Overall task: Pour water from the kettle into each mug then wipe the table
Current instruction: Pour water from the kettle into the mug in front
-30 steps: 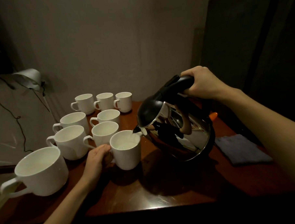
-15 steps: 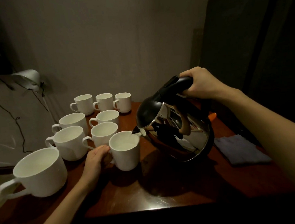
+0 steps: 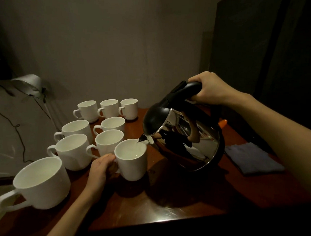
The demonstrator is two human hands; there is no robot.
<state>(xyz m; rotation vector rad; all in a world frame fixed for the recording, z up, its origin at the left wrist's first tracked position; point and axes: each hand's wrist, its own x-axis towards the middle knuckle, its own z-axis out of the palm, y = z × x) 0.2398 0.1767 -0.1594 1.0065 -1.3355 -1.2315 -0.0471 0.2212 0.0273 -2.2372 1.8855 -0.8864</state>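
Kettle (image 3: pixel 184 134) tilted right over the front mug (image 3: pixel 131 160) here, spout hanging just above the rim on the mug's far right side, with a little water showing in the bottom. It's the shiny steel kind with a black lid and black handle, and we can see the right hand (image 3: pixel 209 87) wrapped tight round that handle, fingers curled under it, so the whole kettle is held up off the bench (image 3: pixel 172 206). The left hand (image 3: pixel 101 166) is down at the mug's handle side, fingers curled round the handle, though the handle itself is mostly hidden behind the hand, so we can't say exactly how it's pinched. The mug sits flat on the dark reddish wood. Behind and left of it we count eight more white mugs: a big one (image 3: pixel 41 181) at the near left edge, two pairs in the middle, and a row of three (image 3: pixel 109 108) at the far edge near the wall. We can't tell if any of those have water in them, too dim. A folded blue-grey cloth (image 3: pixel 252 158) lies flat on the bench to the right of the kettle, partly behind the right forearm. Something small and orange (image 3: pixel 223 123) pokes out behind the kettle. Off the bench at left there's a silver lamp head (image 3: pixel 27 84) with black cords trailing down.
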